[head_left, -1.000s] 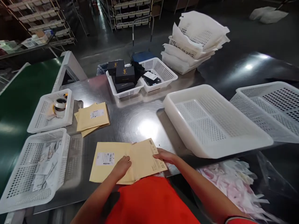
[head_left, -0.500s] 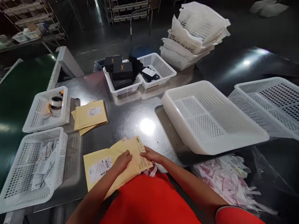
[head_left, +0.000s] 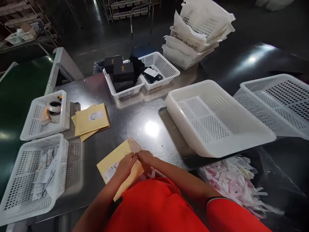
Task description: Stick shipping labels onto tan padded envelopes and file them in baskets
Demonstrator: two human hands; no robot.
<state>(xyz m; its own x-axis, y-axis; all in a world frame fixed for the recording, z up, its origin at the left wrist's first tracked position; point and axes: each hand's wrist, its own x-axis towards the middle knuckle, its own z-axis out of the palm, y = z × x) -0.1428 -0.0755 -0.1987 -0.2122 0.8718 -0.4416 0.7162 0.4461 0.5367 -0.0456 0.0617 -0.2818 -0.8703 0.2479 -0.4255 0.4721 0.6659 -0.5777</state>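
At steel table, left grip and right grip grasping yellow envelope, label partly hidden

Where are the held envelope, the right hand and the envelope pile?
Held envelope (head_left: 117,155), head view: upper face.
Right hand (head_left: 145,157), head view: back of the hand.
Envelope pile (head_left: 91,125), head view: its top face.

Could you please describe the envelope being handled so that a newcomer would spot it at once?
Find the metal table, then its near side, by the red shirt. There is a yellow envelope with a white label. Unlike the stacked envelopes farther away, it has the left hand and right hand on it.
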